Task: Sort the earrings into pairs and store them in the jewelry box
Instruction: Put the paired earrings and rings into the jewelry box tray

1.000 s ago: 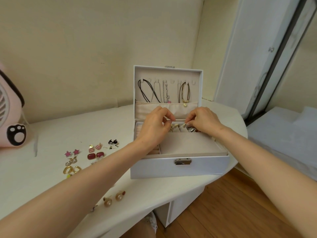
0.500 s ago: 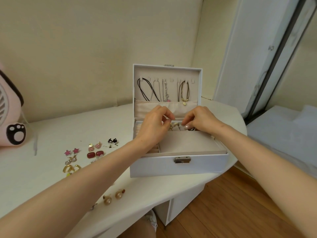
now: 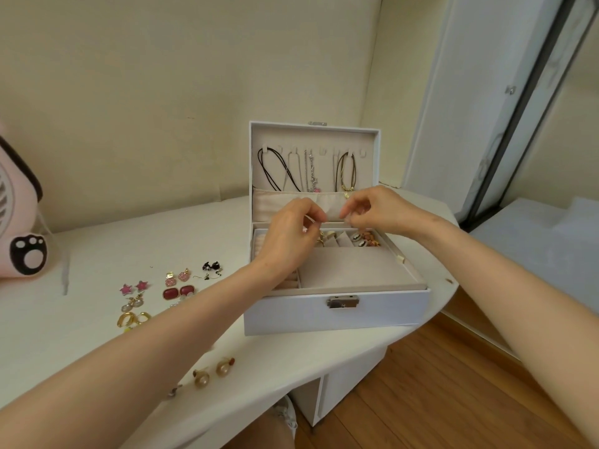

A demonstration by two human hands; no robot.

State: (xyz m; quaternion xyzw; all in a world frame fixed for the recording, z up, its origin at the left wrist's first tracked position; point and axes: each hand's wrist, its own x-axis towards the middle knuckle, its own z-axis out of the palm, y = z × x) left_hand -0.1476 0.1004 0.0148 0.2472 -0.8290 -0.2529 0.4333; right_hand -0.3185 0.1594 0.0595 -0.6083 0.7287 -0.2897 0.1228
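- Head view: earrings (image 3: 178,292) lie paired on the worktop (image 3: 97,254), left of the open jewelry box (image 3: 291,311), ready for storing.
- Your left hand (image 3: 288,234) and right hand (image 3: 379,210) hover over its rear slots, each pinched; you cannot tell what they hold.

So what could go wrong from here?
1. The left hand and right hand pinch close together above the box. Anything tiny between them, too small to make out, could slip into the wrong compartment.
2. The left arm hangs over loose earrings on the table. The pearl pair lies near the front edge and could be swept off.
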